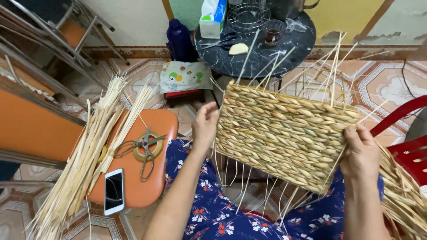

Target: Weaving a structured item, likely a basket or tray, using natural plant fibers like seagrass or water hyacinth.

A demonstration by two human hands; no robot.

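I hold up a rectangular woven straw panel (284, 133) over my lap, with loose straw ends sticking out of its top and bottom edges. My left hand (205, 126) grips its left edge, thumb on the weave. My right hand (362, 153) grips its right edge lower down. The panel tilts down to the right. I wear blue floral trousers (213, 213).
An orange stool (142, 178) at my left carries a bundle of pale straw stalks (84, 164), scissors (144, 149), a tape roll and a white phone (114, 191). A dark round table (258, 49) stands ahead. A red plastic chair (409, 151) and more straw (402, 195) are at right.
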